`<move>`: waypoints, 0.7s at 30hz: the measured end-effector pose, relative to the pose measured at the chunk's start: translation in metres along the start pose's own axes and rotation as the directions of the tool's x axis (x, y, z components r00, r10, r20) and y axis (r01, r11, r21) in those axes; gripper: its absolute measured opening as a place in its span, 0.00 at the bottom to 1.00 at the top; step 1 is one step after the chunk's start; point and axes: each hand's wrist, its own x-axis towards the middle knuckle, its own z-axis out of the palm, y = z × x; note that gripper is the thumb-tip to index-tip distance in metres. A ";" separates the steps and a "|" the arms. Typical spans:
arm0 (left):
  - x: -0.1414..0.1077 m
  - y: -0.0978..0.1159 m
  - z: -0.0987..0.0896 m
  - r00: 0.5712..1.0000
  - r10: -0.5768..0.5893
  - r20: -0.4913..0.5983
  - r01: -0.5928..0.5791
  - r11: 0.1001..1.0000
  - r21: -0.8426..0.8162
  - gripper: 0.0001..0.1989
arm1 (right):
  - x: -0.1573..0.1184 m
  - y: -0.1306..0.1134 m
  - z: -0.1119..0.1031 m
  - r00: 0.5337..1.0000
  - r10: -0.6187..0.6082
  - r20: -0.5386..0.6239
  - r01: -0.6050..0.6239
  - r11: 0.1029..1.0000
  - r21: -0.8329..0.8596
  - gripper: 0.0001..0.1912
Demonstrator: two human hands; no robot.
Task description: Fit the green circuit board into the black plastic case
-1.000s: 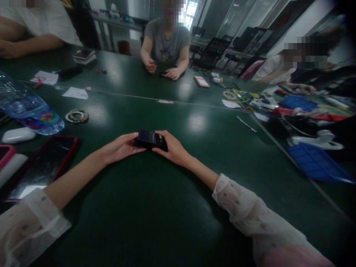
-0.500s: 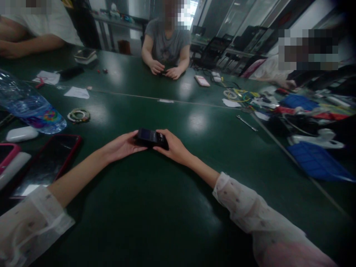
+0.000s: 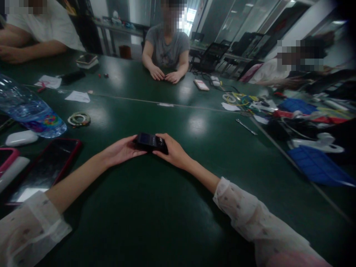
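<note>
A small black device with a dark screen and a few light markings [image 3: 150,141] is held between my two hands at the middle of the view. My left hand [image 3: 122,150] grips its left end, thumb on top and fingers along the near side. On the right end, my right hand [image 3: 175,151] closes around it, with the thumb at the near edge and the fingers at the far edge. The screen side faces up and tilts toward me. Its underside is hidden, so I cannot tell whether it touches the green table [image 3: 133,207].
Left are a water bottle [image 3: 33,115], a red-edged phone [image 3: 47,167], a white case [image 3: 21,138] and bracelets [image 3: 79,119]. A wrench [image 3: 246,127], blue trays [image 3: 317,165] and tangled cables [image 3: 239,99] lie right. A person in grey [image 3: 167,48] sits opposite; others sit at the sides.
The whole view has shifted slightly, so things sit a little lower. Both hands keep the same hold on the device. The person opposite has brought their hands closer together.
</note>
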 end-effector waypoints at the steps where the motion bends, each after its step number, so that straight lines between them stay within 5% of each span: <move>1: 0.000 0.000 -0.001 1.000 -0.001 0.006 0.001 1.000 0.000 0.21 | 0.000 0.000 0.000 1.000 -0.002 -0.001 0.002 1.000 0.001 0.31; 21: -0.002 0.001 0.006 0.999 0.001 -0.039 -0.001 1.000 0.006 0.20 | 0.000 0.001 0.003 1.000 -0.012 -0.004 0.012 1.000 -0.019 0.33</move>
